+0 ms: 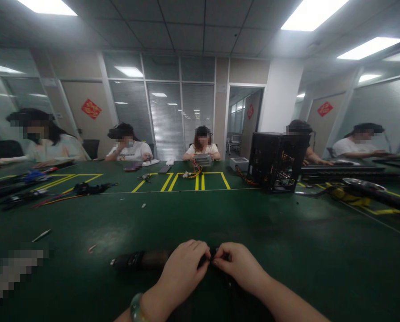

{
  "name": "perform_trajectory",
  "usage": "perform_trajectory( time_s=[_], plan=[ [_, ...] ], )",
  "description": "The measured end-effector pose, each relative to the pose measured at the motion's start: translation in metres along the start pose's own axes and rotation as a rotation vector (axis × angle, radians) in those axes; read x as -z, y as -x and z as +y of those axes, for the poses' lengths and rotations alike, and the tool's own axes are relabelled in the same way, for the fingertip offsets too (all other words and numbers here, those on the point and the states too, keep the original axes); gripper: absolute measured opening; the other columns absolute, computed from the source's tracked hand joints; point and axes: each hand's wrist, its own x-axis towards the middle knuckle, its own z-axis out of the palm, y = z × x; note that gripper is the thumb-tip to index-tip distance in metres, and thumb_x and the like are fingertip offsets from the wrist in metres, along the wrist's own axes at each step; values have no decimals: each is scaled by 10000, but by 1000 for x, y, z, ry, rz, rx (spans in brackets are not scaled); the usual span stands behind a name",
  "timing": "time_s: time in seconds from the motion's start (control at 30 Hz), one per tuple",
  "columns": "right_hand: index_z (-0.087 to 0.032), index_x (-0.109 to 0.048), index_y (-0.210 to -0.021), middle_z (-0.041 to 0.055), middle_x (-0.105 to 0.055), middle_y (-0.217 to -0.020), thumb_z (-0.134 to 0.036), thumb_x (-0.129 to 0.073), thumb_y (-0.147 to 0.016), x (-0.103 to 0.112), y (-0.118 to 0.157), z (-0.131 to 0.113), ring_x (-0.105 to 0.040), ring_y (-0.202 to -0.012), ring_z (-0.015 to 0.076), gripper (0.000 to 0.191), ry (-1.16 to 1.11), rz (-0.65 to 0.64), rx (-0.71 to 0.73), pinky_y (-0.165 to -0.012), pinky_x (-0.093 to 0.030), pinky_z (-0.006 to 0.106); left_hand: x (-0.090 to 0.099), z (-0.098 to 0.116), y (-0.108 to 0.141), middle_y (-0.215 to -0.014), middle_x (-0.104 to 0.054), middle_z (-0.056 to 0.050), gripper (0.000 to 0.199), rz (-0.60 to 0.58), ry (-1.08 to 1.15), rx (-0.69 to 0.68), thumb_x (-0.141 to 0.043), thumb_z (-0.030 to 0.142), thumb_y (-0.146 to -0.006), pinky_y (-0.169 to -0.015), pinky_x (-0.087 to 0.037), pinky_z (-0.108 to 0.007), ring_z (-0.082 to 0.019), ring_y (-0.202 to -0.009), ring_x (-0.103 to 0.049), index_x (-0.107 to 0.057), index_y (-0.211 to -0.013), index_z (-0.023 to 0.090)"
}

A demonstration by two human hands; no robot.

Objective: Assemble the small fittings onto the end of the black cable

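Note:
My left hand and my right hand meet just above the green table, fingertips almost touching. The fingers of each are closed in a pinch around something small and dark that I cannot make out. Beneath and left of my left hand lies a long black cylindrical thing with a brownish middle and a small light tip at its left end; my hand and wrist hide its right part. A greenish bangle circles my left wrist.
Across the green table sit several people. A black computer case stands back right, with a grey power supply box beside it. Dark cables lie at left. A pale thin stick and a small white piece lie nearer.

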Motion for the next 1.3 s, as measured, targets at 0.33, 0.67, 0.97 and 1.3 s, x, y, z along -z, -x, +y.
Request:
perform_trajectory(
  time_s=[0.33,0.67,0.97,1.3],
  plan=[
    [-229,-706,-853,-17,-691,-812,-259,-643,-811,0,4,-6,-597,-710,145,81,14,-12,-28,-591,-372,209,1,1,0,-934,-606,4,92,4,-7,-13,-558,162,-822,-802,-383,-308,-188,-890,-530,-566,-882,231],
    [-194,-658,-798,-10,-673,-778,-241,-602,-841,2,3,-6,-603,-710,147,85,-39,37,-56,-600,-381,210,3,4,1,-924,-606,-6,61,-6,-35,8,-551,217,-863,-797,-387,-312,-186,-879,-540,-579,-917,228],
    [-185,-641,-786,-14,-651,-741,-256,-619,-836,4,-3,-2,-582,-688,144,90,-7,41,-36,-591,-375,209,1,2,0,-936,-614,-9,75,3,-52,-26,-548,211,-865,-820,-400,-328,-195,-896,-549,-580,-933,220],
    [-192,-664,-808,-13,-667,-757,-275,-616,-837,6,2,-9,-585,-685,141,100,-39,6,-28,-573,-378,205,3,4,1,-930,-617,6,92,15,-14,-17,-578,187,-836,-811,-396,-319,-188,-887,-545,-579,-916,233]
  ],
)
